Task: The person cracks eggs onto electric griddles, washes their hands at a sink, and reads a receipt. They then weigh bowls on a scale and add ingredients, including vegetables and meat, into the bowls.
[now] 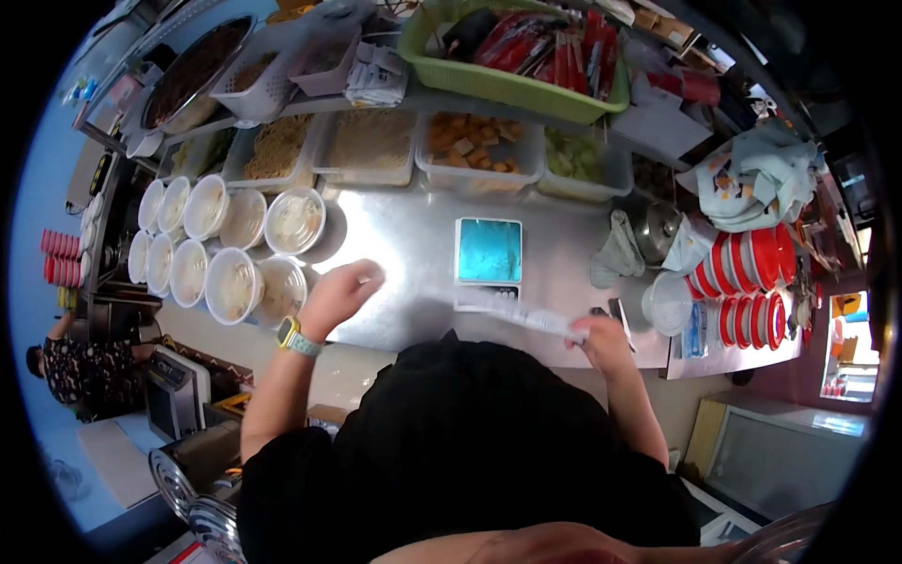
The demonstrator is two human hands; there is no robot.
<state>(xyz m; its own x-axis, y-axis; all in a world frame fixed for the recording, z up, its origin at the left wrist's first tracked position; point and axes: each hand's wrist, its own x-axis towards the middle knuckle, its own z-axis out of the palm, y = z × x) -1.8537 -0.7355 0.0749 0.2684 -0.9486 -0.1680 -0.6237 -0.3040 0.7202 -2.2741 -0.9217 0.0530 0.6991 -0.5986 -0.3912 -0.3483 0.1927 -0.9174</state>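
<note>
A long white printed paper slip (526, 315), blurred, is pinched in my right hand (606, 343) and stretches left past the front of a kitchen scale (489, 250). The scale has a shiny blue-green top and stands on the steel counter (404, 244). My left hand (346, 293), with a yellow-cased watch (289, 331) at its wrist, is over the counter's front part, just right of the clear lidded bowls (282, 287). Its fingers look bent but are smeared, so their closure is unclear. Several bowls of pale food stand there in two rows.
Tubs of noodles (275, 148), orange-brown cubes (474, 143) and green pieces (575, 158) line the back. Above them sits a green basket (512, 89) of red packets. At right are a grey cloth (615, 252) and red-rimmed containers (752, 320). Another person (85, 367) stands far left.
</note>
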